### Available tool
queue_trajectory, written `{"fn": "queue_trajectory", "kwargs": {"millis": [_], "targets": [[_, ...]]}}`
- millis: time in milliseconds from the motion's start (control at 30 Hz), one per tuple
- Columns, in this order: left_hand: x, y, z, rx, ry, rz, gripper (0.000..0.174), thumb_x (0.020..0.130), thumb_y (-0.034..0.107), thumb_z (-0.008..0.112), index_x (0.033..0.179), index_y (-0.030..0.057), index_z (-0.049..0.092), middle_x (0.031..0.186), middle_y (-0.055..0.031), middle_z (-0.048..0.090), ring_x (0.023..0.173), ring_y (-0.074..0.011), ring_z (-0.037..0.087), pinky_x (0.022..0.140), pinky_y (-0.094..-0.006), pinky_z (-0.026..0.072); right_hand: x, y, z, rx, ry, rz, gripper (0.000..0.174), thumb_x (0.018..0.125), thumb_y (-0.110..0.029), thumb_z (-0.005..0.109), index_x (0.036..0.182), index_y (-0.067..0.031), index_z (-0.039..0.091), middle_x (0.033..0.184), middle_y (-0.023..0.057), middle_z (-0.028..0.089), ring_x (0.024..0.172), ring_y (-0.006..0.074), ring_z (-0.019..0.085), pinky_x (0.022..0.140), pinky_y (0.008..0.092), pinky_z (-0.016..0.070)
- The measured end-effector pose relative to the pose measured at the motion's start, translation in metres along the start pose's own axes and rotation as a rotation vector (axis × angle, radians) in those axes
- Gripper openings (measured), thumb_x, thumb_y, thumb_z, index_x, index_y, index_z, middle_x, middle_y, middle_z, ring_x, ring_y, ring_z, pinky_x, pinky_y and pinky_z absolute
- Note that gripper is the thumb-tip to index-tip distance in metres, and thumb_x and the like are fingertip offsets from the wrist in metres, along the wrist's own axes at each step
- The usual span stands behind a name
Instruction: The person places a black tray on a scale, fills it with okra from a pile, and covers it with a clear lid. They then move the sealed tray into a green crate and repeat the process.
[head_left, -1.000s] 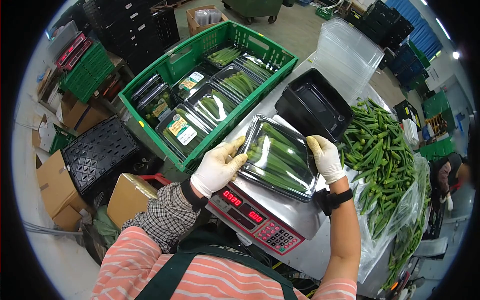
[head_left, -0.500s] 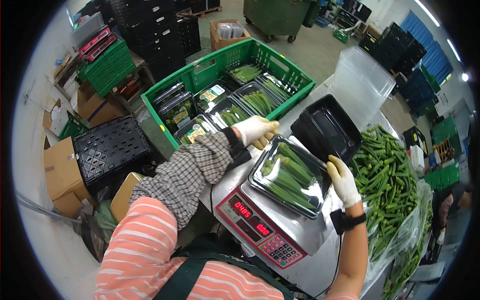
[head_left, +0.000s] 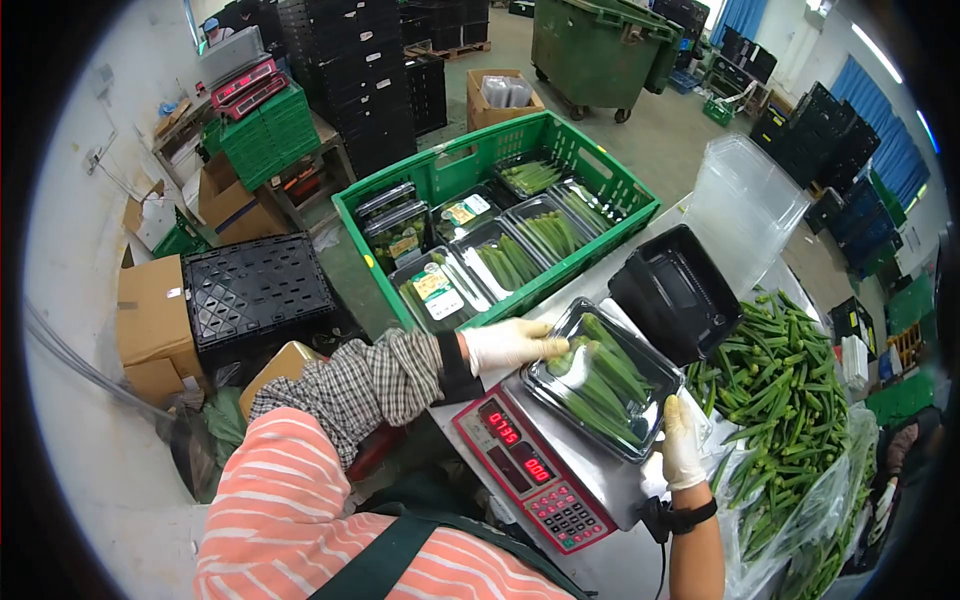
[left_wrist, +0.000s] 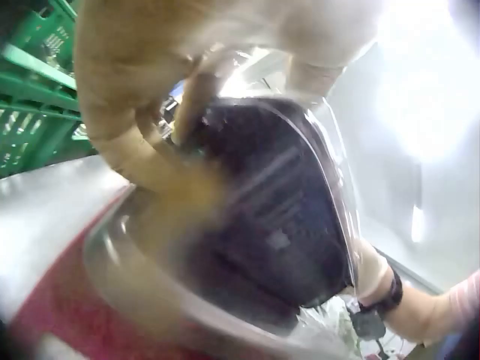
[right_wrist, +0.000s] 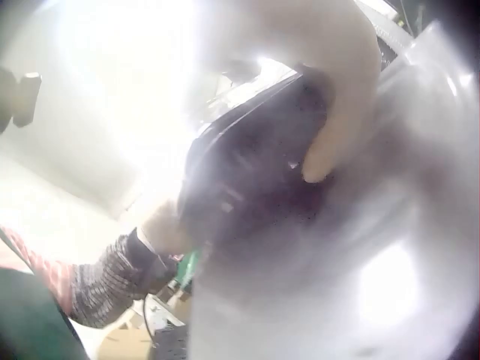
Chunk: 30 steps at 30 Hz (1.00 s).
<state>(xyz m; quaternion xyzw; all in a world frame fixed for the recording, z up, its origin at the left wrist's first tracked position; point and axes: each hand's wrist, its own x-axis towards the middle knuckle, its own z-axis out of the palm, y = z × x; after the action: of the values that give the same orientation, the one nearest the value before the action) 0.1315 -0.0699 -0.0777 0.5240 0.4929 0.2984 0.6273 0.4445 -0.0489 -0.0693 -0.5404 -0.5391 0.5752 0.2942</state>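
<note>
A clear-lidded black tray of okra (head_left: 600, 385) is tilted over the red-framed scale (head_left: 535, 475), whose upper display reads 0.735. My gloved left hand (head_left: 513, 345) grips the tray's left edge, fingers curled under it in the left wrist view. At the opposite edge, my gloved right hand (head_left: 683, 445) holds on, with a fingertip (right_wrist: 316, 166) against the dark underside in the right wrist view. Just beyond the tray stand nested empty black trays (head_left: 677, 293).
A green crate (head_left: 480, 135) with several packed okra trays stands beyond my left hand. To the right lies a heap of loose okra (head_left: 785, 385) on plastic film. Stacked clear lids (head_left: 745, 205) are at the back right. A folded black crate (head_left: 255, 290) sits at left.
My left hand came off the tray's left side, passed over its far left corner, and now grips the left edge again. The right hand has gone from touching the right side to gripping it.
</note>
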Motion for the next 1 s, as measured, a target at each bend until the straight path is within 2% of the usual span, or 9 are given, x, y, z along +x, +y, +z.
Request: {"fn": "queue_trajectory", "kwargs": {"millis": [100, 167, 300, 433, 533, 633, 833, 867, 1000], "targets": [[-0.019, 0.014, 0.006, -0.223, 0.044, 0.101, 0.05, 0.088, 0.035, 0.057, 0.125, 0.002, 0.046, 0.106, 0.0004, 0.055, 0.092, -0.0065, 0.048, 0.084, -0.0226, 0.0396, 0.009, -0.003, 0.009, 0.168, -0.001, 0.122, 0.044, 0.095, -0.036, 0.043, 0.121, -0.0017, 0.048, 0.109, 0.0046, 0.055, 0.098, 0.0124, 0.05, 0.082, 0.0269, 0.0439], [-0.02, 0.009, -0.013, -0.417, 0.079, 0.019, 0.049, 0.087, 0.024, 0.06, 0.127, 0.0025, 0.044, 0.113, -0.0015, 0.055, 0.097, -0.01, 0.052, 0.086, -0.0246, 0.0413, 0.021, -0.023, 0.022, 0.275, -0.074, -0.162, 0.045, 0.094, -0.037, 0.044, 0.122, -0.0018, 0.048, 0.109, 0.0045, 0.055, 0.099, 0.0126, 0.05, 0.088, 0.0251, 0.0403], [-0.037, 0.031, -0.069, -0.869, 0.091, 0.006, 0.032, 0.083, 0.022, 0.06, 0.107, 0.0022, 0.058, 0.102, -0.0093, 0.063, 0.094, -0.0198, 0.06, 0.087, -0.0359, 0.0468, 0.028, -0.086, 0.065, 0.445, -0.02, -0.193, 0.06, 0.092, -0.044, 0.046, 0.131, 0.0005, 0.037, 0.119, 0.0133, 0.049, 0.099, 0.0178, 0.053, 0.082, 0.0321, 0.0473], [-0.02, 0.014, -0.157, -0.835, 0.45, 0.183, 0.025, 0.083, 0.023, 0.062, 0.1, 0.0054, 0.059, 0.094, -0.0059, 0.061, 0.088, -0.0204, 0.058, 0.076, -0.0398, 0.0499, 0.029, -0.093, 0.08, 0.14, 0.028, -0.255, 0.067, 0.089, -0.048, 0.048, 0.133, 0.0014, 0.033, 0.121, 0.0195, 0.046, 0.096, 0.0191, 0.055, 0.07, 0.0302, 0.0523], [0.008, -0.02, -0.222, -0.676, 0.775, -0.027, 0.032, 0.078, 0.028, 0.067, 0.097, 0.0033, 0.061, 0.086, -0.0074, 0.058, 0.072, -0.0201, 0.051, 0.068, -0.0399, 0.0471, 0.02, -0.074, 0.064, 0.156, 0.102, -0.187, 0.06, 0.091, -0.045, 0.046, 0.128, 0.002, 0.039, 0.115, 0.017, 0.05, 0.088, 0.0185, 0.058, 0.066, 0.0288, 0.0526], [0.049, -0.029, -0.257, -0.477, 1.063, -0.185, 0.039, 0.075, 0.029, 0.069, 0.103, 0.0042, 0.059, 0.097, -0.0093, 0.06, 0.081, -0.0232, 0.056, 0.074, -0.0419, 0.0422, 0.007, -0.059, 0.052, 0.19, 0.165, -0.141, 0.054, 0.093, -0.043, 0.044, 0.122, 0.0024, 0.045, 0.109, 0.0148, 0.053, 0.082, 0.0181, 0.06, 0.063, 0.0277, 0.0527], [0.121, -0.037, -0.268, -0.433, 1.199, -0.236, 0.053, 0.069, 0.024, 0.077, 0.108, -0.0043, 0.055, 0.109, -0.0166, 0.057, 0.093, -0.0294, 0.057, 0.07, -0.045, 0.0515, -0.009, -0.05, 0.052, 0.161, 0.24, -0.155, 0.053, 0.093, -0.042, 0.044, 0.117, 0.0047, 0.047, 0.109, 0.0153, 0.053, 0.08, 0.0177, 0.06, 0.062, 0.0266, 0.0523], [0.161, -0.086, -0.302, -0.331, 1.298, -0.318, 0.052, 0.07, 0.022, 0.076, 0.108, -0.0062, 0.055, 0.107, -0.018, 0.058, 0.092, -0.0306, 0.058, 0.07, -0.0472, 0.0519, -0.012, -0.048, 0.052, 0.164, 0.254, -0.157, 0.053, 0.093, -0.042, 0.044, 0.117, 0.0047, 0.047, 0.109, 0.0153, 0.053, 0.08, 0.0177, 0.06, 0.062, 0.0266, 0.0523], [0.166, -0.135, -0.315, 0.176, 1.084, -0.538, 0.061, 0.076, 0.039, 0.067, 0.112, -0.0074, 0.052, 0.113, -0.0201, 0.057, 0.105, -0.025, 0.055, 0.085, -0.0382, 0.0444, -0.023, -0.042, 0.049, 0.167, 0.296, -0.127, 0.052, 0.093, -0.041, 0.043, 0.116, 0.0054, 0.048, 0.109, 0.0153, 0.054, 0.079, 0.0176, 0.061, 0.062, 0.0262, 0.0517]]}}
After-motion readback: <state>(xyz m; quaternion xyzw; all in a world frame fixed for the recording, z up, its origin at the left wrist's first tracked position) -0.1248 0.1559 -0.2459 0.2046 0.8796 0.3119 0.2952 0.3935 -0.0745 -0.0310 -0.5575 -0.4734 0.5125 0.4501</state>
